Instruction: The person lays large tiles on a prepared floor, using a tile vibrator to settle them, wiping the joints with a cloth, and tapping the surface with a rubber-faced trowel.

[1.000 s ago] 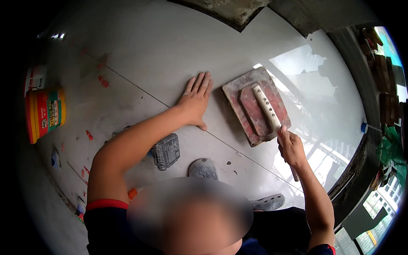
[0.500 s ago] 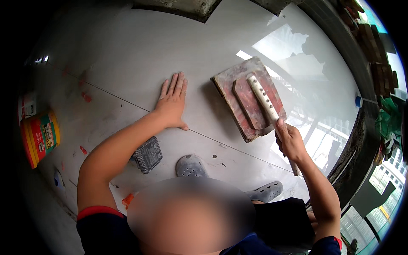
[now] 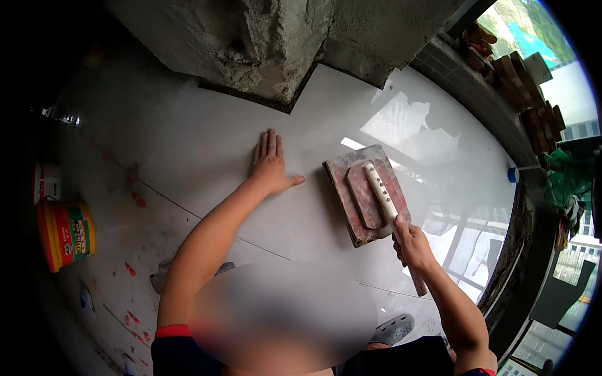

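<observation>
My left hand (image 3: pixel 270 166) lies flat on the large pale glossy floor tile (image 3: pixel 301 219), fingers stretched out and thumb spread to the right. In my right hand (image 3: pixel 414 245) is the pale, studded handle of a tile tamper (image 3: pixel 362 213). The tamper has a thick, worn, rectangular reddish base with a smaller block on top. It is to the right of my left hand, close over the tile; whether its base touches the tile I cannot tell. A dark joint line crosses the floor between my hands and my body.
A rough concrete column (image 3: pixel 251 56) rises at the far side, with the tile cut around its corner. At the left stands a red and yellow bucket (image 3: pixel 66 235). Stacked bricks (image 3: pixel 523 81) and green plastic (image 3: pixel 561 182) line the right. My grey clogs (image 3: pixel 395 329) are near the bottom.
The view has shifted, bringing more of the column into sight. My left hand has moved forward from the joint line, farther onto the tile. My right hand keeps hold of the tamper.
</observation>
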The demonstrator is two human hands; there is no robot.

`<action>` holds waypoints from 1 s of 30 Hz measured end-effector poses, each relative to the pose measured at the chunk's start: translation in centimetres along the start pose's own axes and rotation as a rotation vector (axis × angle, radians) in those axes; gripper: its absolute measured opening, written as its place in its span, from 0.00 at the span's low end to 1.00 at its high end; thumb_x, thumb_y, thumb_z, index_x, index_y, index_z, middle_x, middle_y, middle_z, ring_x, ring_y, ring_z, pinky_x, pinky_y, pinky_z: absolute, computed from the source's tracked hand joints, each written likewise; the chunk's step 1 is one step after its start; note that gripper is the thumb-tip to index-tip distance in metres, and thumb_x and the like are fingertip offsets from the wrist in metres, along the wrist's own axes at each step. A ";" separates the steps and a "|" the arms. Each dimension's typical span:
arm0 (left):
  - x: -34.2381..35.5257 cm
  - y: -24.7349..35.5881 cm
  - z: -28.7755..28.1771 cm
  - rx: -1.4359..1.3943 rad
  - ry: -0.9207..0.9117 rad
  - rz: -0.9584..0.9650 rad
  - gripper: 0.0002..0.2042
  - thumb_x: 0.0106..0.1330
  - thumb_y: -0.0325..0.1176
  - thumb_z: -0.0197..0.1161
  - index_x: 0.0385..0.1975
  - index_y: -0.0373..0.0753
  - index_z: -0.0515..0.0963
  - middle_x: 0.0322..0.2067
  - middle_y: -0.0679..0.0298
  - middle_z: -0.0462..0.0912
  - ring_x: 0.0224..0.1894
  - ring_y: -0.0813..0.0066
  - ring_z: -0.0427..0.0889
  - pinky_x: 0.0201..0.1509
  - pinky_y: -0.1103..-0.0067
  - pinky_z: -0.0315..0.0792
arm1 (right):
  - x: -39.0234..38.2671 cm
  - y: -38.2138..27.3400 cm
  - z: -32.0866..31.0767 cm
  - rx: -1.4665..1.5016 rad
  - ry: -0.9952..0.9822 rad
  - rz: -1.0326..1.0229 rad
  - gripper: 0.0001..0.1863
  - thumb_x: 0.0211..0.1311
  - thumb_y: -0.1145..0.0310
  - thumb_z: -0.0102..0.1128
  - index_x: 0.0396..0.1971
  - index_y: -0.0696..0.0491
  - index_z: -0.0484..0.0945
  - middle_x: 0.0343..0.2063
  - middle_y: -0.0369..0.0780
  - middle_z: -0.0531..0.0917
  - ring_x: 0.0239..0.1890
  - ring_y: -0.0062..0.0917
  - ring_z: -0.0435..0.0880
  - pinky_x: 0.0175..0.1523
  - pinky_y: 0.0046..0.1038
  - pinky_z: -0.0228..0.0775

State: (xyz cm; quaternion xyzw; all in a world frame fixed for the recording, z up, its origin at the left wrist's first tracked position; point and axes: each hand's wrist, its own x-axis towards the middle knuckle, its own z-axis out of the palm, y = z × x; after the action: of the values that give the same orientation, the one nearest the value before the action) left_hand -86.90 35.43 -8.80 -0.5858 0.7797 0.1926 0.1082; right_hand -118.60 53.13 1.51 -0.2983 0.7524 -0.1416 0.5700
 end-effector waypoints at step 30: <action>3.0 3.4 -0.6 -0.073 0.049 -0.041 0.61 0.48 0.57 0.73 0.71 0.25 0.40 0.74 0.43 0.34 0.77 0.51 0.31 0.78 0.65 0.34 | 9.0 -1.6 -4.1 0.133 0.528 -0.299 0.30 0.73 0.39 0.38 0.19 0.49 0.62 0.10 0.30 0.63 0.09 0.19 0.63 0.15 0.27 0.58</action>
State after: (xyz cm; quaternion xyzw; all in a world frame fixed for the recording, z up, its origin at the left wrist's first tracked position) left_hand -91.03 33.34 -8.85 -0.6096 0.7625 0.2043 0.0718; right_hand -123.61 45.88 -3.31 -0.3204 0.8115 -0.3453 0.3458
